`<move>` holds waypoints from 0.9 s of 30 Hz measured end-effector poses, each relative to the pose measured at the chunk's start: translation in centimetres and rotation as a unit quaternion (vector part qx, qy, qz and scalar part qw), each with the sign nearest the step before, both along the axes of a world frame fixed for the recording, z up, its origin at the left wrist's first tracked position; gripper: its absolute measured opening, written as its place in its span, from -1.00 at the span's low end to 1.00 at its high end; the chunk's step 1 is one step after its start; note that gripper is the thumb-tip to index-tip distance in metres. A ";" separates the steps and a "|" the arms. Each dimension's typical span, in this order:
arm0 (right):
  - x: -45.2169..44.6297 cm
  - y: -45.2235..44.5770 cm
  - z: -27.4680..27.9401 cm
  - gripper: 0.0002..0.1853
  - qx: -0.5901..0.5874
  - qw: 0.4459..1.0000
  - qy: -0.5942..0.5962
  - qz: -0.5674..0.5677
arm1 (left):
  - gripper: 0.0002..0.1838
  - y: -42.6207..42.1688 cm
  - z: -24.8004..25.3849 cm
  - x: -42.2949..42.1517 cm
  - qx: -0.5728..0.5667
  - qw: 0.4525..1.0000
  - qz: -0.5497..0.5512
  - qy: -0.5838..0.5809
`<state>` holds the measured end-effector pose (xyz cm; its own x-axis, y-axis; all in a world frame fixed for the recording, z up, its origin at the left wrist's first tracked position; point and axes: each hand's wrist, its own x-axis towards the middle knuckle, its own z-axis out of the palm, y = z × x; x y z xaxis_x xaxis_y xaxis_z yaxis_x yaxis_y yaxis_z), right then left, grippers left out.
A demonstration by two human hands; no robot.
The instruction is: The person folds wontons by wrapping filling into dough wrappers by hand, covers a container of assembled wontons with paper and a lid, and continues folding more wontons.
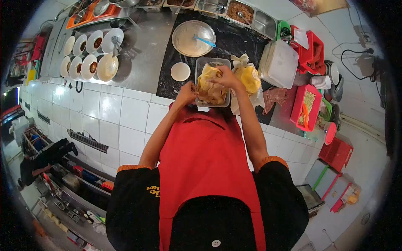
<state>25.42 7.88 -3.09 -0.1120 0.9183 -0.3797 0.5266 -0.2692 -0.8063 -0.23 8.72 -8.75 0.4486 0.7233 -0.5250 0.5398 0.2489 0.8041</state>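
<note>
A clear plastic container [228, 98] sits at the counter's front edge, filled with pale yellow to tan, soft folded pieces [209, 85]. Over its right half, my right hand [226, 78] reaches in from above, fingers closed on the yellow folded pieces. My left hand [187, 93] is at the container's left side with its fingers curled together; what they hold, if anything, is too small to make out. Right of the container lies a stack of yellow sheets [248, 79] in an opened pale wrapper [240, 62]. A small white bowl [180, 71] stands to the left.
Behind is a large round pan [184, 37] with a blue-handled utensil [204, 40]. Several white bowls [109, 67] stand on the steel counter at left. A pink tray [300, 106] of shredded vegetables and a lidded white box [278, 67] are at right. Another person [42, 161] is far left.
</note>
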 end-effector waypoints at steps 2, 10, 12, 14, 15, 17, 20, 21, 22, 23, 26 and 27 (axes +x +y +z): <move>0.2 -1.4 0.7 -0.49 0.061 0.997 0.031 -0.047 | -0.69 0.1 -0.5 0.1 0.003 1.000 -0.018 0.003; 2.7 -3.9 3.7 -0.68 0.099 0.946 0.233 -0.204 | -0.69 -0.1 -0.3 -0.1 0.130 0.991 -0.034 0.028; 3.2 -4.4 3.8 -0.73 0.118 0.884 0.333 -0.306 | -0.70 -0.1 0.6 0.1 0.104 0.994 -0.032 0.027; 4.4 -5.7 3.9 -0.73 0.106 0.880 0.310 -0.345 | -0.71 -0.2 1.7 0.2 0.053 0.998 -0.013 0.030; 5.1 -6.4 3.6 -0.71 0.111 0.839 0.350 -0.402 | -0.71 -0.2 2.4 0.3 0.052 0.998 -0.012 0.028; 6.0 -7.6 4.0 -0.65 0.098 0.762 0.388 -0.509 | -0.72 -0.1 3.3 0.4 0.020 1.000 -0.007 0.020; 7.4 -9.4 3.9 -0.45 0.083 0.725 0.421 -0.539 | -0.71 -0.6 -1.3 -0.1 0.050 0.999 0.000 -0.013; 7.9 -10.0 3.2 -0.38 0.093 0.728 0.427 -0.528 | -0.71 -0.5 -1.2 -0.2 0.049 0.999 0.000 -0.014; 8.1 -10.4 2.4 -0.38 0.093 0.729 0.426 -0.528 | -0.71 -0.4 -1.1 -0.2 0.040 0.999 -0.002 -0.011; 7.9 -10.7 2.1 -0.40 0.099 0.699 0.441 -0.553 | -0.71 -0.3 -0.7 -0.1 0.032 0.999 -0.003 -0.007; 7.0 -11.4 -0.1 -0.41 0.102 0.628 0.476 -0.607 | -0.71 -0.3 2.3 0.3 0.034 0.999 -0.006 0.018; 6.7 -11.6 -1.3 -0.41 0.099 0.587 0.496 -0.632 | -0.71 -0.3 2.0 0.3 0.034 0.999 -0.009 0.017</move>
<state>32.17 -3.68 -4.41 0.6305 0.5208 -0.5755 -0.7484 0.2116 -0.6285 0.05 8.43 -6.73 0.4445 0.7503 -0.4893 0.5702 0.1843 0.8006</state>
